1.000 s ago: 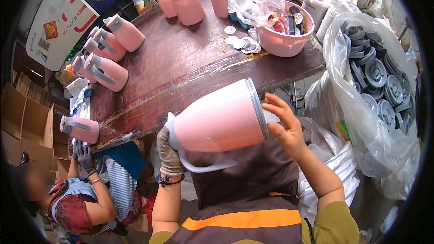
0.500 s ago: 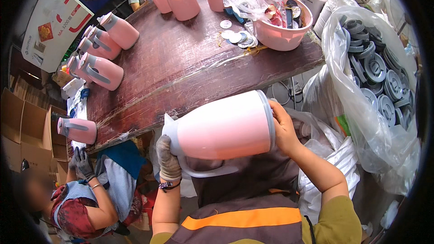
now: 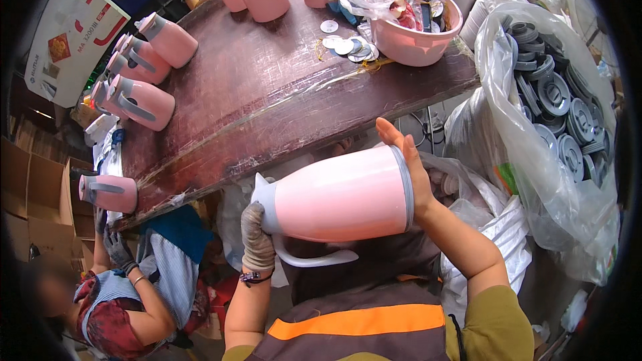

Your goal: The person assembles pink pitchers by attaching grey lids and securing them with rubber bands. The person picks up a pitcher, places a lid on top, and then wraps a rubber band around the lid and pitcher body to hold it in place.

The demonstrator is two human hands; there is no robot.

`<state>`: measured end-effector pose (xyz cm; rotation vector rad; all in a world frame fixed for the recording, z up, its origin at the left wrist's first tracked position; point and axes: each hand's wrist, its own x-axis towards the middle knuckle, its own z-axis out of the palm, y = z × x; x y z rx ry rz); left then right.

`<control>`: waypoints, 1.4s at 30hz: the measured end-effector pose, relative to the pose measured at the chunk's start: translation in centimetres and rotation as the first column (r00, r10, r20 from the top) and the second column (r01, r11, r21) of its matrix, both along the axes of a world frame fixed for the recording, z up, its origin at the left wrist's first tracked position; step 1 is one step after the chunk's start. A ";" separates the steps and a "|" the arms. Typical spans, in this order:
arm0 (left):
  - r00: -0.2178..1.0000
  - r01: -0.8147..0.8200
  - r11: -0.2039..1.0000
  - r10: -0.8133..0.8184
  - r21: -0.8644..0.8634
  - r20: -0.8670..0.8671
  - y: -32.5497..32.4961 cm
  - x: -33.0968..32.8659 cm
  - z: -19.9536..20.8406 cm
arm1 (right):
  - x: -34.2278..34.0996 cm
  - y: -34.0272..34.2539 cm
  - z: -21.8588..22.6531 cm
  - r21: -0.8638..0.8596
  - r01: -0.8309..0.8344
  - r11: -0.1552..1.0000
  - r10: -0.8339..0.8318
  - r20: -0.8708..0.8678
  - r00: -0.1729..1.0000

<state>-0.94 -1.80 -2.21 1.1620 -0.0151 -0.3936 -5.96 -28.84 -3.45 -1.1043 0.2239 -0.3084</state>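
A large pink thermos jug lies sideways in front of my body, its grey spout end to the left and its grey-rimmed base to the right. My left hand, in a pale knitted glove, is wrapped round the grey neck. The grey handle hangs along the lower side, its end loose from the body. Against the base rests the palm of my bare right hand, fingers stretched out and pointing up and away.
Several pink jugs stand on the brown table. A pink tub sits near round discs. At right, a clear bag holds grey lids. A co-worker's gloved hand is at lower left, beside cardboard boxes.
My right hand has straightened from curling round the base to lying flat against it. The jug has shifted slightly right and down, with my left hand still round its neck.
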 end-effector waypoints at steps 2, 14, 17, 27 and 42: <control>1.000 0.014 1.000 -0.015 -0.023 -0.027 0.0 0.0 0.3 | -0.3 -0.1 -0.6 0.001 -0.002 1.000 0.002 0.006 1.000; 0.999 0.021 1.000 -0.022 -0.018 -0.041 0.0 -0.3 -0.6 | -1.4 -1.5 1.7 0.050 -0.044 0.998 0.046 -0.040 0.998; 1.000 -0.003 1.000 0.003 0.000 -0.028 -1.4 -0.7 -0.3 | -2.1 -0.8 2.3 0.164 -0.138 0.977 0.150 -0.064 0.987; 0.980 -0.155 0.987 0.148 -0.042 -0.133 0.7 -0.1 -1.7 | -2.0 -0.3 -1.7 -0.092 -0.080 0.993 0.071 -0.094 0.993; 0.976 -0.174 0.984 0.165 -0.048 -0.141 -0.5 -0.9 -2.5 | -2.2 0.3 -2.0 -0.136 -0.134 0.982 0.122 -0.093 0.988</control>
